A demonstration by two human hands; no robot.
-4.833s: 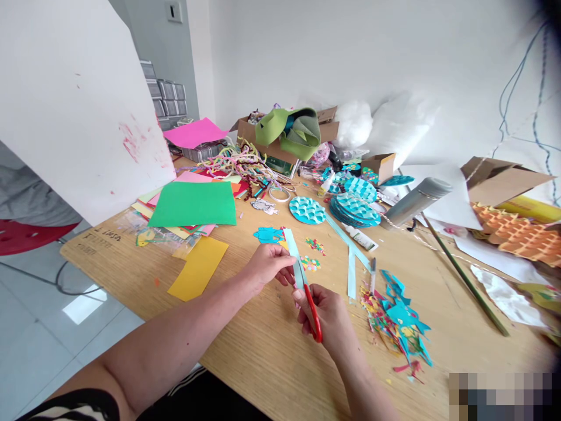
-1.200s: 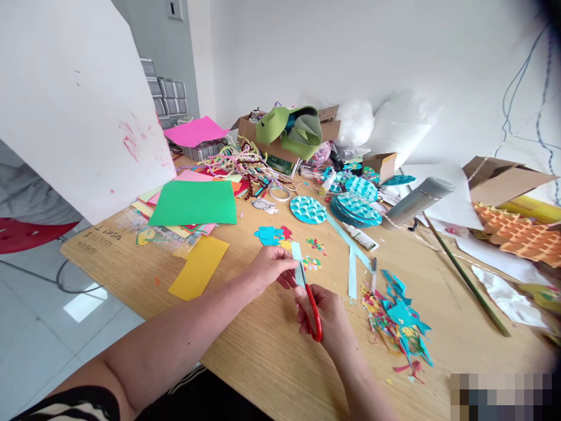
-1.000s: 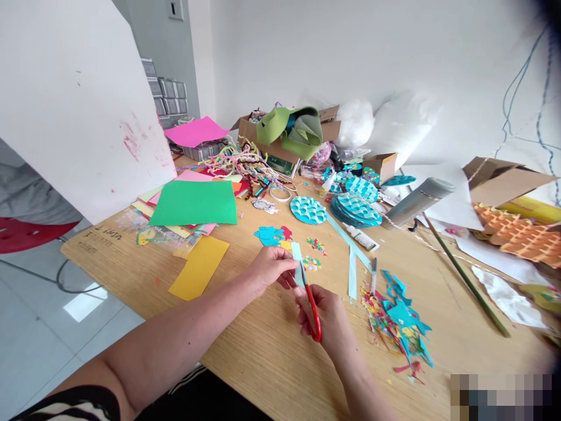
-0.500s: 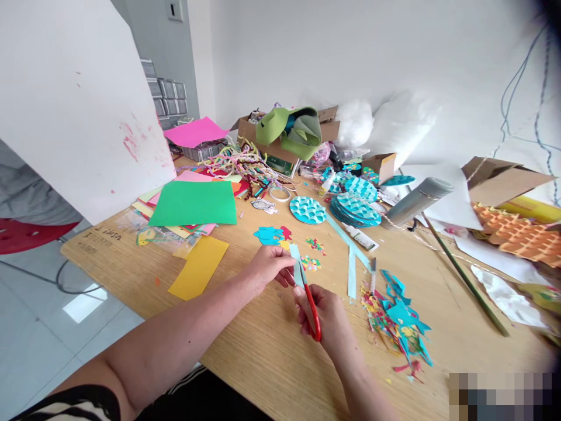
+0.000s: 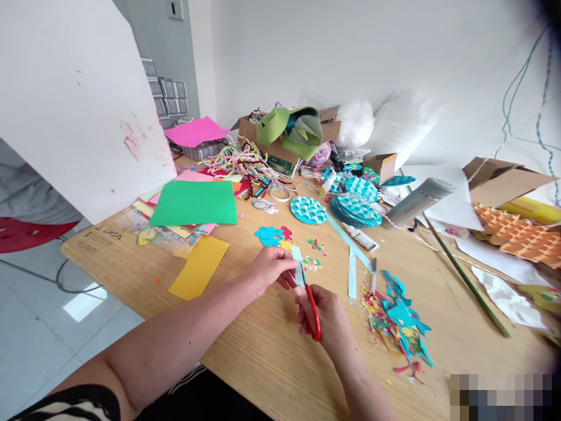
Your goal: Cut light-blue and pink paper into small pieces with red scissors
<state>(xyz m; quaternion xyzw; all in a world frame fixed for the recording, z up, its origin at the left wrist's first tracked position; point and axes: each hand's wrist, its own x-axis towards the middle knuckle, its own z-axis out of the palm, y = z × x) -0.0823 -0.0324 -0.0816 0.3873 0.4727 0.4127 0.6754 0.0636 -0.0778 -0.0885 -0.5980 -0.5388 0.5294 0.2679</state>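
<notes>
Pinched in my left hand is a light blue paper strip, held above the table. My right hand is closed round the red handles of a pair of scissors, whose blades lie along the strip near my left fingertips. Just beyond the hands lie blue fish cutouts, a red cutout and small heaps of coloured paper bits. Two more light blue strips rest to the right, beside a white glue tube.
Blue and coloured paper scraps and a pen lie at right. Green paper tops a stack at left, near a yellow sheet. Behind stand scalloped blue discs, a grey bottle and a cardboard box.
Both hands stay almost in place. The strip and the scissor blades have shifted very slightly to the right.
</notes>
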